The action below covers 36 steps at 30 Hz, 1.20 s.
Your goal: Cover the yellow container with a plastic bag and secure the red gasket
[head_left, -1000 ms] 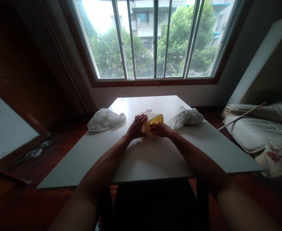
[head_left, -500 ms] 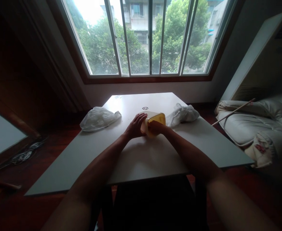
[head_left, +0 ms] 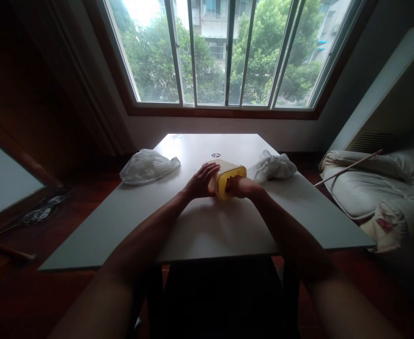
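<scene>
A pale yellow plastic container [head_left: 228, 166] lies tipped on its side over the table, its squarish mouth turned toward me. Wrapped around its left side, my left hand [head_left: 201, 181] steadies it with the fingers over the top. My right hand [head_left: 240, 186] is at the mouth, its fingertips just inside the yellow rim. Those fingers are curled together, and whatever they may hold is too dark and small to make out.
On the white table [head_left: 207, 235], a crumpled translucent plastic bag [head_left: 148, 167] lies to the left and another bag [head_left: 274, 166] to the right. A small dark ring-shaped mark [head_left: 215, 155] shows beyond the container. A padded seat [head_left: 355, 181] with a stick stands at right.
My right hand has drawn back from deep inside the container to its mouth, showing more of the hand. My left hand keeps its hold. The camera view has shifted slightly.
</scene>
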Each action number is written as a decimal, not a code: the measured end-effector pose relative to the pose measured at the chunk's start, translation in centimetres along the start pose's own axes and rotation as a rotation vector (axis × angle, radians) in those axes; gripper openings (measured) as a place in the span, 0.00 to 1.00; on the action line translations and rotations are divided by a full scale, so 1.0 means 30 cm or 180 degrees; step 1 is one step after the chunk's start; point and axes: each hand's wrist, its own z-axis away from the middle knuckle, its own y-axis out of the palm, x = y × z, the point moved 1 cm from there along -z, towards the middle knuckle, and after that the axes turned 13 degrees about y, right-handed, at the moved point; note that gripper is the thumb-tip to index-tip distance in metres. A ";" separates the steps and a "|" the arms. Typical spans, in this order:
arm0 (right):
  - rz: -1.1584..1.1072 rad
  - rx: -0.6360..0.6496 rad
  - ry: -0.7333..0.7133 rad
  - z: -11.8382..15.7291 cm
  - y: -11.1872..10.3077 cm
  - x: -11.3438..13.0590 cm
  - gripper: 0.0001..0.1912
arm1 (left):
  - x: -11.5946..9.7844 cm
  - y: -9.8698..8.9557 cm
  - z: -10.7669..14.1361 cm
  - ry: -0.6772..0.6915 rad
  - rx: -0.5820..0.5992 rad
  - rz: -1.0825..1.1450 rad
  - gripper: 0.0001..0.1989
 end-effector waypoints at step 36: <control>-0.2252 0.0430 -0.0168 -0.050 0.025 0.058 0.15 | 0.001 0.002 -0.007 -0.0681 -0.0047 -0.0545 0.56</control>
